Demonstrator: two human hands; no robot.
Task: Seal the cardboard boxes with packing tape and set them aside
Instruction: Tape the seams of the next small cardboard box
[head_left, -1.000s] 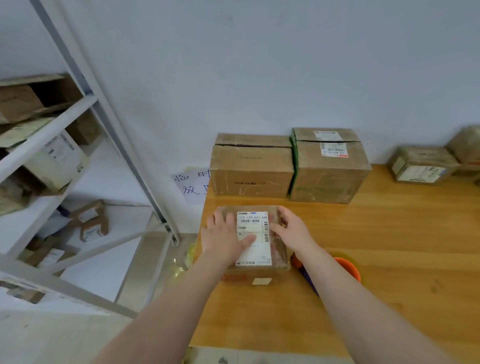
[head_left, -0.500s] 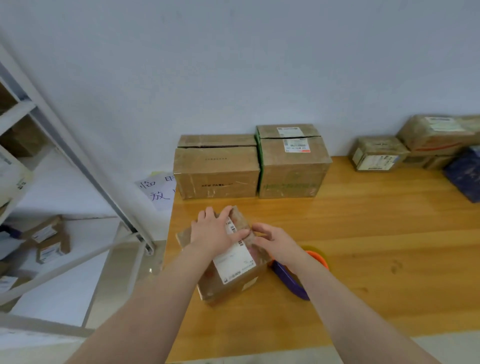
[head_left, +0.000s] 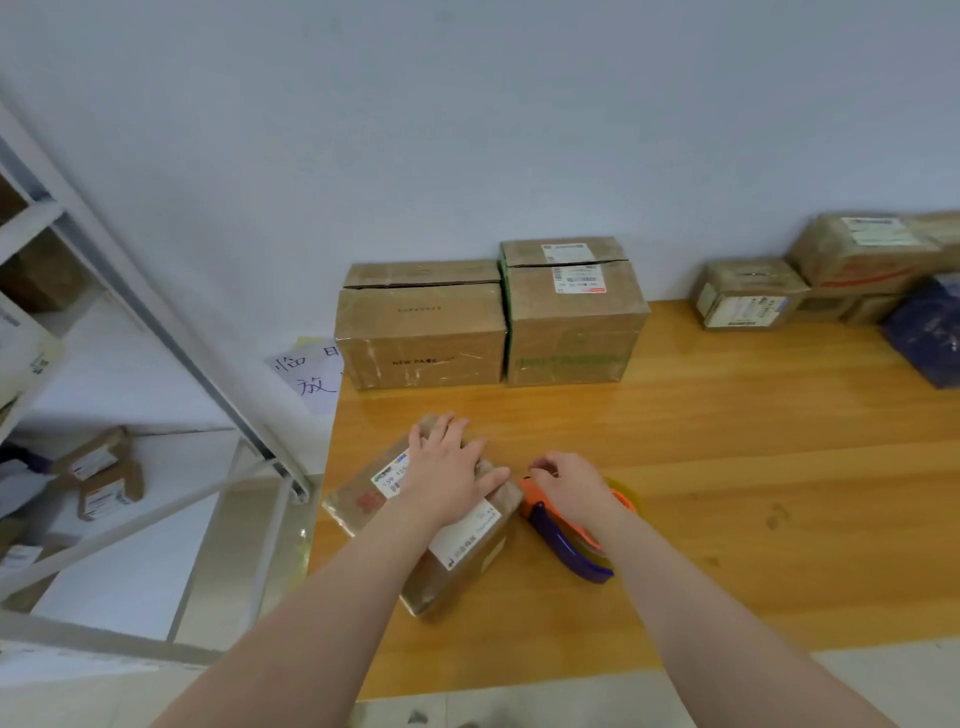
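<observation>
Hands (head_left: 447, 478) (head_left: 571, 486) — two; tape dispenser (head_left: 566, 551), one; small labelled box (head_left: 462, 566), one; large boxes (head_left: 421, 338) (head_left: 571, 322) by wall — two.

The right hand (head_left: 569, 486) has left the box (head_left: 457, 566) and now grips the tape dispenser (head_left: 566, 545).

The desk (head_left: 727, 493) is bare wood across its middle, right and near edge, open to a reach. At the back, two big boxes (head_left: 421, 338) stand touching each other against the wall, with smaller parcels (head_left: 748, 296) and a blue pack (head_left: 930, 332) in the far right corner. The small box (head_left: 457, 566) lies askew at the left edge, the dispenser (head_left: 566, 551) just beside it, only a slim gap between. A slanted shelf post (head_left: 171, 332) stands off the desk's left corner.
</observation>
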